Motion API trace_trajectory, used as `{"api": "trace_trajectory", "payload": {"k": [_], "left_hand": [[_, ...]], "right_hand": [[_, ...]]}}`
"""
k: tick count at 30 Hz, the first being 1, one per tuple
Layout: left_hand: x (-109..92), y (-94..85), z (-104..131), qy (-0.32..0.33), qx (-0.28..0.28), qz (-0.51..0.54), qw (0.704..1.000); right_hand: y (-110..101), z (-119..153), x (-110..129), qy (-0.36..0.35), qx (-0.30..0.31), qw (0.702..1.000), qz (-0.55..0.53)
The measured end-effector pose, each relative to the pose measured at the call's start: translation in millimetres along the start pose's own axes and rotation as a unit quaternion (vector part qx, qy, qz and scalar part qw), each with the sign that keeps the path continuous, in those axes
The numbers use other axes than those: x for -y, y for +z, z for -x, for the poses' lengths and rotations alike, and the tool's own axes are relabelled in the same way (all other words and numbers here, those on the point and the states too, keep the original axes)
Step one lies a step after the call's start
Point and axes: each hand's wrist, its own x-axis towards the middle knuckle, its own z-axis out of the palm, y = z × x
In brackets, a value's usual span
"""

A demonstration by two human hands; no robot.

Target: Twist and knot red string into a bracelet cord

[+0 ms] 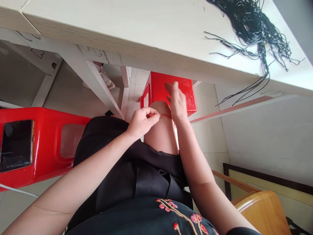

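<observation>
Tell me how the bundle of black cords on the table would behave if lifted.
The bundle of black cords would probably sag floppily, since part droops over the edge of the table. It looks light, being thin strands. It may snag or shed some, as many cross loosely.

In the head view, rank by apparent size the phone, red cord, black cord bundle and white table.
1. White table, cropped by the frame
2. Black cord bundle, also cropped
3. Phone
4. Red cord, a thin strand at the left hand
</observation>
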Motion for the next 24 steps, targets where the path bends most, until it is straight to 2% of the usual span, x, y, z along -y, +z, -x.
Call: {"api": "trace_trajectory", "payload": {"k": [3,5,7,11,16,21,24], "left_hand": [[-4.9,-9.0,6.4,-0.038,-0.020,0.061,0.997],[-10.6,-15.6,12.4,-0.054,-0.022,0.100,0.993],[-17.2,-20.8,19.0,-0.054,-0.017,0.110,0.992],[-29.6,-26.1,31.2,-0.053,-0.023,0.086,0.995],[-38.3,-29.0,43.5,-0.035,-0.010,0.073,0.997],[-42.1,-30.2,54.3,-0.017,0.021,0.061,0.998],[-45.6,-30.4,58.9,-0.014,0.030,0.037,0.999]], "right_hand": [[-15.3,35.7,-7.7,-0.002,-0.093,0.988,-0.124],[-16.1,60.5,-9.2,-0.022,-0.107,0.982,-0.153],[-11.2,77.9,-6.3,-0.075,-0.101,0.979,-0.163],[-3.2,86.0,7.5,-0.177,-0.086,0.975,-0.101],[-9.8,87.8,21.1,-0.237,-0.072,0.968,-0.036],[-17.9,100.8,29.2,-0.226,-0.064,0.970,-0.057],[-24.5,106.1,32.7,-0.142,-0.023,0.980,-0.134]]}}
